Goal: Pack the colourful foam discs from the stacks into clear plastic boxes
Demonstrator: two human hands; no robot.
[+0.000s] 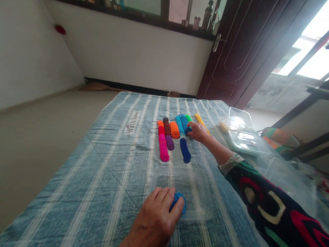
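Note:
My left hand [159,212] is closed around a blue crocheted round [181,203], over the near left part of a clear plastic container [203,192]. Farther out, my right hand [197,131] pinches a dark blue round [188,130] at the near end of a blue row [183,120]. Rows of crocheted rounds lie side by side on the cloth: orange, red and pink [163,145], brown and purple [167,132], orange [174,130], light blue [179,124] with dark blue [185,151], green [188,118] and yellow [200,122].
A striped blue cloth [102,164] covers the table. Clear containers [246,141] and plastic wrapping [290,185] stand at the right. A brown door [239,41] and a white wall [138,55] are behind the table.

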